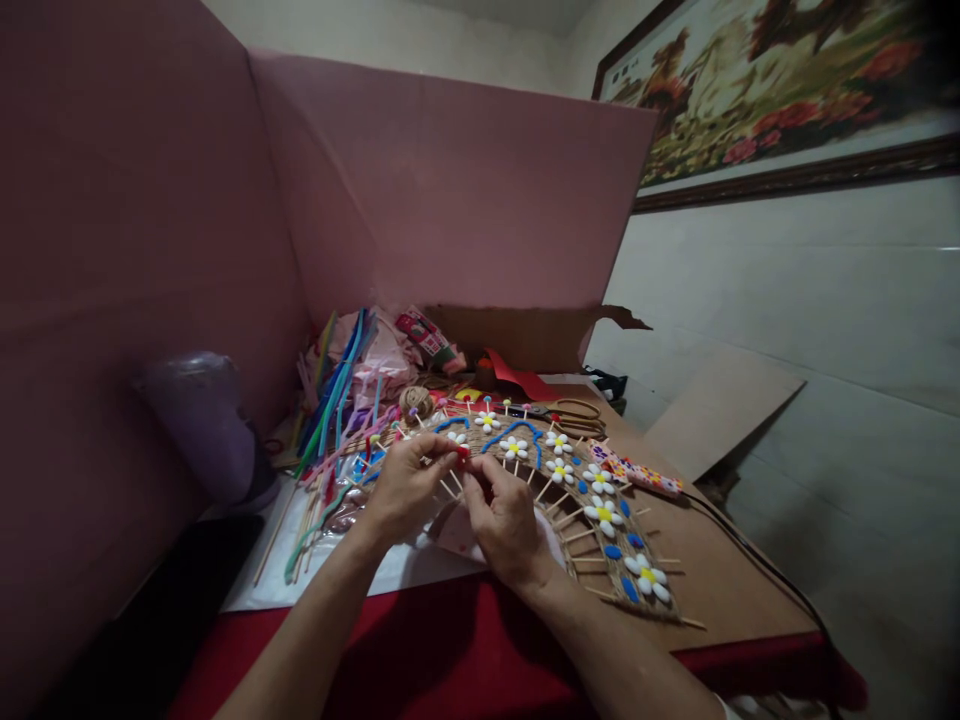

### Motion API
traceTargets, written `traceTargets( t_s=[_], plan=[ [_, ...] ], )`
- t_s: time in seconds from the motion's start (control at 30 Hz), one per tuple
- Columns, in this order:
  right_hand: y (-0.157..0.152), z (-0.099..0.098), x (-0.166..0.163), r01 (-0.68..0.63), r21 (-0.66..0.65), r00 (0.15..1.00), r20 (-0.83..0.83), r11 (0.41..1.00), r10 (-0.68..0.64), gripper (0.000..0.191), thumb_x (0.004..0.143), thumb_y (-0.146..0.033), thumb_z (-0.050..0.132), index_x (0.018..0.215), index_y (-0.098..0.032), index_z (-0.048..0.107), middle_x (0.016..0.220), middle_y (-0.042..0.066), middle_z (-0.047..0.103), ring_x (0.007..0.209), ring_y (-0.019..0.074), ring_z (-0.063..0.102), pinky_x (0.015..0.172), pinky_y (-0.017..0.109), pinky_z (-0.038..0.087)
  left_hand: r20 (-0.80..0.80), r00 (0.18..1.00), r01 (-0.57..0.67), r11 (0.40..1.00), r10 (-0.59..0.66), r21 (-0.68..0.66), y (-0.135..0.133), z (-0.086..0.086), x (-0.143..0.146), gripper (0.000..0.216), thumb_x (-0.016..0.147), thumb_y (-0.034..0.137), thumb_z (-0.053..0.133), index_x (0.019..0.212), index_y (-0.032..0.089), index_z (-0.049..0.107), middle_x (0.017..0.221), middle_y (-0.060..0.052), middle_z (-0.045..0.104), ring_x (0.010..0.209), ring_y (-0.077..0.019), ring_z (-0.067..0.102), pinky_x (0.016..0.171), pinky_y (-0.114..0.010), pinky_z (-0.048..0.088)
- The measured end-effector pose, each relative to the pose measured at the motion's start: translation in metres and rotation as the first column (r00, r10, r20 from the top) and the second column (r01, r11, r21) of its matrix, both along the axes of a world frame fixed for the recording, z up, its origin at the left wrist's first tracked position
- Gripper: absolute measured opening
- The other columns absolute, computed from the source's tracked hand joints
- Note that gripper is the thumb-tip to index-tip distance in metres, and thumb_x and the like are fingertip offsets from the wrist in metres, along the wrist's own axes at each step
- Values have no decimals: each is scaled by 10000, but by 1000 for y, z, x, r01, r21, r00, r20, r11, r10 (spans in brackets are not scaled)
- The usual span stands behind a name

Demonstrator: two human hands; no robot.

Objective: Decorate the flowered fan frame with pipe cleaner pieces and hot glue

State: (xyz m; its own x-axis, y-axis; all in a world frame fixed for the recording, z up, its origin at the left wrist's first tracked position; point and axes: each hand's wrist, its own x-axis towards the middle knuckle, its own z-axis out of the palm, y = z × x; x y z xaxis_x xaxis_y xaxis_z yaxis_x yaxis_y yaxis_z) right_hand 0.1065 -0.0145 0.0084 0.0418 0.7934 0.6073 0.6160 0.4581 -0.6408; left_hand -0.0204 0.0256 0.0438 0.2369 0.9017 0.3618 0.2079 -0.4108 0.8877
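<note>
My left hand [409, 485] pinches a small red piece [461, 453] between thumb and fingertips; its exact kind is too small to tell. Close beside it, my right hand [506, 520] has its fingers closed together at the same spot, and what they grip is hidden. Under and behind both hands lies an arched weaving of brown twine [551, 462] on thin wooden sticks. White flowers with yellow centres [604, 515], blue ovals [613, 552] and a wavy blue strip [491, 438] decorate it. Small coloured balls [488, 401] cap several sticks along the far edge.
Pipe cleaners [334, 385] and loose sticks are heaped at the left, near a twine ball [415, 403]. Scissors [576, 411] lie behind the weaving. At right, a flower-patterned glue gun [637, 473] trails a black cord [757, 555]. Pink panels [450, 190] enclose the back and left.
</note>
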Motion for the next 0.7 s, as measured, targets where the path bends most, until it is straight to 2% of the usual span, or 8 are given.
traceTargets(
  t_s=[0.2,0.37,0.57,0.7],
  plan=[
    [0,-2,1,-27,-20,999,34,999,28,158,856,-186,422,818,-180,576,734,21,632,654,142,577,598,219,383,3,1000,8,1000,-8,-26,-3,-1,-3,130,712,238,589,726,138,672,716,-59,684,682,-162,607,640,-262,461],
    [0,-2,1,-38,-22,997,64,999,40,151,852,-165,421,823,-173,570,737,26,621,667,145,573,615,224,380,-29,1000,14,1000,-13,13,-2,-6,-4,140,739,246,566,737,138,656,723,-56,673,692,-165,600,654,-272,457],
    [0,-3,1,-36,30,992,123,999,32,149,856,-161,422,814,-165,564,719,34,610,656,152,571,616,235,370,-61,998,-18,995,24,97,0,-12,-5,138,759,257,553,730,152,637,707,-30,647,672,-145,575,629,-249,443],
    [1,-4,1,-48,63,989,140,997,39,149,864,-159,427,849,-168,575,757,39,624,689,153,583,640,236,379,-55,997,-54,997,57,52,-3,-8,-3,163,759,274,552,699,146,634,679,-19,638,644,-135,558,610,-240,427]
  ],
)
